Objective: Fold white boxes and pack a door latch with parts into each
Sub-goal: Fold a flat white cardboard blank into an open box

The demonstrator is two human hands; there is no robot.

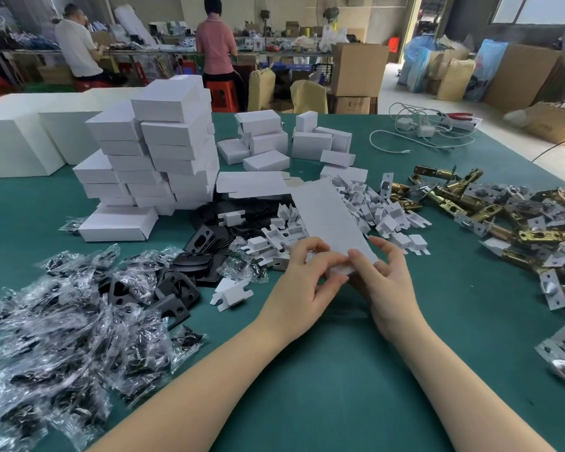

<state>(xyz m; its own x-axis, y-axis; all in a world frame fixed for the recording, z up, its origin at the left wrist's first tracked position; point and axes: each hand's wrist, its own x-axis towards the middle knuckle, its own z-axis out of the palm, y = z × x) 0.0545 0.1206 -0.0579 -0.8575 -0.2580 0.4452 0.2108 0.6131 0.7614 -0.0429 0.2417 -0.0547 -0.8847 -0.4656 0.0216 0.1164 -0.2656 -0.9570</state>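
Cardboard, flat and matte white, makes up the unfolded box blank (331, 220) held above the middle of the green table (323, 370); it is a long rectangle whose long axis runs from its near end at the hands up and away toward the far left, with the far end lying over other blanks (252, 184). Left hand (302, 282) and right hand (385, 282) meet at the near end, each pinching the short edge between curled fingers and thumb, the thumbs almost touching. Just left of the blank lies a heap of small white folded card inserts (274, 236) with notched tabs, and more of them (385, 213) spread on its right. Flat black metal plates (209, 236) with cut-outs sit beside them, and toward the near left corner a big pile of crinkled clear plastic bags (56, 324) holding dark parts. Along the right edge sprawls a heap of brass-coloured door latches (490, 213) with silvery faceplates. A tall stack of closed white boxes (157, 158) rises toward the far left side, with smaller boxes (268, 141) scattered beyond the blanks. White cables (418, 128) coil near the far right corner.
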